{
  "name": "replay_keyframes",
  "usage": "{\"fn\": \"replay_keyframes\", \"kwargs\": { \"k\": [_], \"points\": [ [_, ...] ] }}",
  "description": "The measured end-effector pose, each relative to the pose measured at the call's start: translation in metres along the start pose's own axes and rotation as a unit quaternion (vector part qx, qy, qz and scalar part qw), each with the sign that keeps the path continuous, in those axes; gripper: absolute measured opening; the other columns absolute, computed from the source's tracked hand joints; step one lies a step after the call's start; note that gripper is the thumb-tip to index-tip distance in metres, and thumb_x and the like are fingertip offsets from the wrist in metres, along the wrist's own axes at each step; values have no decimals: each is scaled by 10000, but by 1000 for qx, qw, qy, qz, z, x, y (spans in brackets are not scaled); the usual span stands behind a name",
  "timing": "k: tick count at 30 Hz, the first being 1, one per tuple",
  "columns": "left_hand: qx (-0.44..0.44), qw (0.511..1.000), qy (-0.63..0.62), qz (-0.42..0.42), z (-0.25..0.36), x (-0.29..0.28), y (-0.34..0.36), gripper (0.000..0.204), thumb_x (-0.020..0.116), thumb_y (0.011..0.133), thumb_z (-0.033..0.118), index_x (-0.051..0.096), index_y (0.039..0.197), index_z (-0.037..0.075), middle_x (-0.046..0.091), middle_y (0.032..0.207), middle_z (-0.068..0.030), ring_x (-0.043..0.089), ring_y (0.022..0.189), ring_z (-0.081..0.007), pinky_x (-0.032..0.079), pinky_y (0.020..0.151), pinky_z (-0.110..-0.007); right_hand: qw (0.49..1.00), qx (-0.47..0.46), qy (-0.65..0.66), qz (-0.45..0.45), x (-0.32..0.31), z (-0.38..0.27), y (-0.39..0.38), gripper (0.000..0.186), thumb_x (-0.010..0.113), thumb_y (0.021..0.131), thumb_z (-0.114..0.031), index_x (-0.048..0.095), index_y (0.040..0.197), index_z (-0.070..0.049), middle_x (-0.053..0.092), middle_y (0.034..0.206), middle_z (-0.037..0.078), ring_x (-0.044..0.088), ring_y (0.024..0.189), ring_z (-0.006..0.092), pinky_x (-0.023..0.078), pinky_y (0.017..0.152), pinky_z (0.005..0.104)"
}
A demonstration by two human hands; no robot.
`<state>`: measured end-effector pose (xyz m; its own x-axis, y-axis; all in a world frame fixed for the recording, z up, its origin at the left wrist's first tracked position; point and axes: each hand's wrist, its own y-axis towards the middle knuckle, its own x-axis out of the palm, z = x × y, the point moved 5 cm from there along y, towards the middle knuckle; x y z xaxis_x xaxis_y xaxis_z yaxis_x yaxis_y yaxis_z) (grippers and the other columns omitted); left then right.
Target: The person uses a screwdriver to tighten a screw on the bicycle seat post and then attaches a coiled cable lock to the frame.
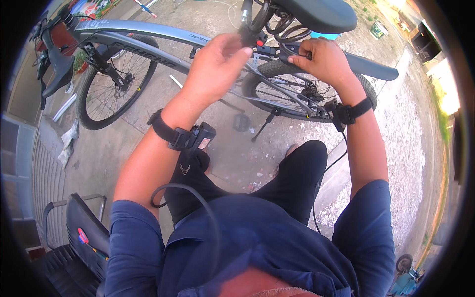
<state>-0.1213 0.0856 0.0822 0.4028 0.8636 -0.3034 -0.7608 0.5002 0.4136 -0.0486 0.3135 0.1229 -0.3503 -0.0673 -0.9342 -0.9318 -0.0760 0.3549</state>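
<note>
A grey bicycle (pixel 123 34) stands across the far side, its front wheel to the left and its black saddle (pixel 324 15) above my hands. Under the saddle loops a dark coiled cable (pixel 286 35), which looks like a cable lock. My right hand (pixel 324 60) is closed on a lower part of this cable, thumb against bent fingers. My left hand (pixel 217 67) is slightly blurred, its fingers curled beside the seat post and a dark fitting with a red spot (pixel 260 43). Whatever its fingertips hold is hidden.
A black mudguard (pixel 373 67) sticks out over the rear wheel (pixel 267 69). The kickstand (pixel 264 123) reaches the concrete in front of my feet. At lower left, a black chair (pixel 84 230) carries a red-and-blue-handled tool (pixel 83 235). A bucket (pixel 378 29) stands far right.
</note>
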Motion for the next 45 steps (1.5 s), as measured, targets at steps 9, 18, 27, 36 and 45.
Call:
{"fn": "replay_keyframes", "kwargs": {
  "k": [9, 18, 27, 36, 45],
  "points": [
    [-202, 942, -262, -60, -27, 73, -26, 472, 612, 975, 250, 503, 1330, -41, 645, 1077, -93, 627, 926, -142, 513, 806, -276, 997, -46, 61, -8, 16, -77, -54, 343, 725, 788, -288, 632, 1003, -37, 641, 879, 167, 632, 877, 351, 515, 769, 444],
    [-208, 934, -284, -58, -43, 53, -33, 360, 511, 967, 133, 546, 1297, -8, 630, 892, -41, 597, 767, -119, 491, 666, -256, 903, 155, 399, 28, 13, -53, -64, 256, 689, 902, -156, 642, 1111, -15, 673, 965, 82, 648, 866, 147, 508, 752, 282],
    [-273, 920, -242, -140, -39, 69, -57, 442, 515, 965, 156, 505, 1380, 4, 619, 854, -24, 586, 744, -102, 469, 636, -237, 761, 151, 624, 91, 39, -25, -13, 585, 562, 1000, -307, 352, 1485, -57, 515, 1384, 136, 544, 1209, 224, 471, 971, 367],
    [-329, 899, -249, -145, -40, 63, -55, 477, 572, 979, 263, 506, 1361, -16, 643, 910, -44, 610, 810, -113, 485, 653, -239, 637, 108, 756, 101, 62, -27, -22, 271, 561, 1009, -233, 590, 1149, -3, 604, 872, 55, 631, 905, 184, 503, 814, 298],
    [151, 965, 86, 197, -15, -6, 46, 486, 586, 961, 260, 498, 1310, -66, 686, 1006, -172, 682, 880, -234, 549, 750, -327, 656, 100, 736, 134, 47, -19, -36, 268, 575, 1005, -238, 619, 1080, 16, 439, 681, -38, 420, 618, 68, 431, 662, 251]
  ]
}}
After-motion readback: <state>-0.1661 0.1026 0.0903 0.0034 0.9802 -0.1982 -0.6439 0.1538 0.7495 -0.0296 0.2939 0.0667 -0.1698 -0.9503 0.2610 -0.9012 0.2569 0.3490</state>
